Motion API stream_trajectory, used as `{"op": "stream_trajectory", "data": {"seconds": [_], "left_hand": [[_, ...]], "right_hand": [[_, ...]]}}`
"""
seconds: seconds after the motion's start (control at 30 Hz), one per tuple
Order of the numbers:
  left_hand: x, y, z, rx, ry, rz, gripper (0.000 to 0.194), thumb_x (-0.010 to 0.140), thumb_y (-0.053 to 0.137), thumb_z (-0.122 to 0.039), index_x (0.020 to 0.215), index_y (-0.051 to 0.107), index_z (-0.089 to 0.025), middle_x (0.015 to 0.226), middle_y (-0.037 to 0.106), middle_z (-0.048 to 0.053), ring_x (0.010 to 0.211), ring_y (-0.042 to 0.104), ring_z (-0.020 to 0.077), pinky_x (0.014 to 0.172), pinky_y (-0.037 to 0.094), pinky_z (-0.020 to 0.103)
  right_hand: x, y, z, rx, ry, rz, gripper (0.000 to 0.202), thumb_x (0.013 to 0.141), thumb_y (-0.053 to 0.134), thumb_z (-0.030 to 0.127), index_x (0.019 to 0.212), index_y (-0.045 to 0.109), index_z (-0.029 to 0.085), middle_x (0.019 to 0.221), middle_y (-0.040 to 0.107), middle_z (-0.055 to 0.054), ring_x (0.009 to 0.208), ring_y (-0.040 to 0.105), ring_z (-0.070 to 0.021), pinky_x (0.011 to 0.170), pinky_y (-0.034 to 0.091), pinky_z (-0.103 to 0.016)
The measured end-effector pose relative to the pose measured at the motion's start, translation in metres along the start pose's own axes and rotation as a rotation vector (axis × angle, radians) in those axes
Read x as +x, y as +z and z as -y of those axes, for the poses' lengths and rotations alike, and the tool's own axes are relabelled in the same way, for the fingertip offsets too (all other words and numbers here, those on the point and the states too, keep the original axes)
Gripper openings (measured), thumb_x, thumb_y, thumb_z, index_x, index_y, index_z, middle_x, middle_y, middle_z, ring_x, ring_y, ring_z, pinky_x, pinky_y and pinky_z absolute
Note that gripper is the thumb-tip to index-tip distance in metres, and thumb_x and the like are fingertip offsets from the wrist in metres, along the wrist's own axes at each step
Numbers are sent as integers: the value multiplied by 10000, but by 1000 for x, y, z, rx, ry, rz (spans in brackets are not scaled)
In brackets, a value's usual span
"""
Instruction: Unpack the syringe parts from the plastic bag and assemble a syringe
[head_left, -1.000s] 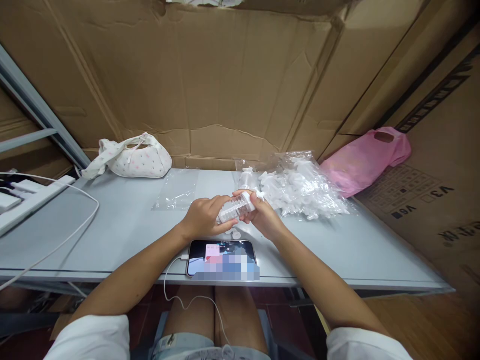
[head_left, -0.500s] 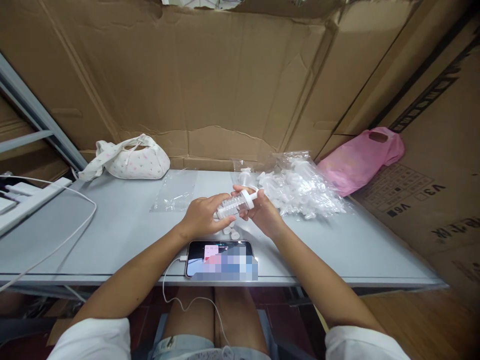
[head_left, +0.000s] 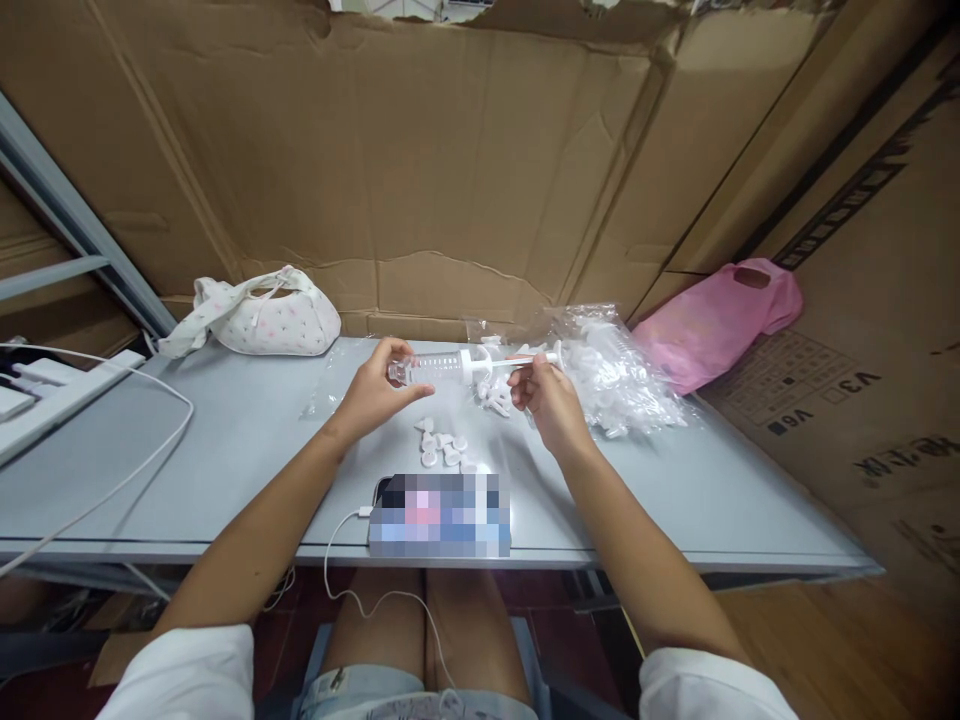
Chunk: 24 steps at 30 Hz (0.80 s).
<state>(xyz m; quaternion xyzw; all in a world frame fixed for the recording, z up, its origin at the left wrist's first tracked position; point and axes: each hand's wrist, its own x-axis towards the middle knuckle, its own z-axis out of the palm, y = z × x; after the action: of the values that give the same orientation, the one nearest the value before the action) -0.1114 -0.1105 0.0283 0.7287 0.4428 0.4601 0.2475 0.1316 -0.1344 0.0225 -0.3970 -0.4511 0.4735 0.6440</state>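
Observation:
A clear ribbed plastic bottle [head_left: 439, 369] with a white collar lies sideways in the air above the table. My left hand [head_left: 379, 388] is closed round its far left end, thumb below and fingers above. From the collar a thin white rod [head_left: 514, 362] extends to the right, and my right hand [head_left: 546, 395] pinches it near its wide white end. Several small white caps [head_left: 442, 445] lie on the table below the bottle. Behind my right hand are small white pieces [head_left: 493, 392] and a clear bag of white parts [head_left: 611, 375].
A phone [head_left: 440, 517] with a cable lies at the table's [head_left: 225, 470] front edge. A white patterned pouch [head_left: 277, 320] and power strip [head_left: 67, 400] are on the left, a pink bag [head_left: 720, 320] on the right. Cardboard [head_left: 420, 170] stands behind.
The bottle has moved up and left and is now nearly level. My right hand has moved right, and the white rod now shows at length out of the collar. More small caps are visible.

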Motion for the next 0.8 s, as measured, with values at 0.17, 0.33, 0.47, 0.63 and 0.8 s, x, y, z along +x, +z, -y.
{"op": "stream_trajectory", "data": {"seconds": [0.17,0.33,0.47,0.63,0.8], "left_hand": [[8,-9,1,-166,-44,-28,523,612,808,-375,1048,559,-230,1027,632,35,863,614,173,733,496,292],[10,-12,0,-384,-70,-71,510,650,785,-364,1093,576,-225,979,627,28,881,613,161,789,513,293],[14,-19,5,-365,-37,-193,560,678,753,-353,1185,536,-257,1103,600,43,1010,600,189,873,511,335],[31,-15,20,-208,-21,-197,773,653,754,-266,1336,391,-294,1103,572,52,1030,601,205,890,503,368],[65,5,38,-93,-59,-151,680,667,712,-193,1288,440,-244,1051,579,56,915,615,186,839,503,367]], "right_hand": [[-2,4,0,46,-4,36,433,748,658,597,903,662,193,719,612,-8,548,532,-111,488,400,-256],[3,-5,1,216,-7,-23,364,757,674,547,899,659,213,715,595,9,587,567,-107,535,454,-250],[7,-12,1,183,3,-77,360,726,709,531,868,645,206,688,592,11,622,611,-124,552,481,-253],[10,4,-11,-98,-137,36,393,705,714,548,842,632,189,699,599,1,657,633,-153,577,505,-286],[34,26,-27,-297,-157,201,301,768,647,489,813,610,194,718,606,-11,658,623,-149,560,484,-268]]}}
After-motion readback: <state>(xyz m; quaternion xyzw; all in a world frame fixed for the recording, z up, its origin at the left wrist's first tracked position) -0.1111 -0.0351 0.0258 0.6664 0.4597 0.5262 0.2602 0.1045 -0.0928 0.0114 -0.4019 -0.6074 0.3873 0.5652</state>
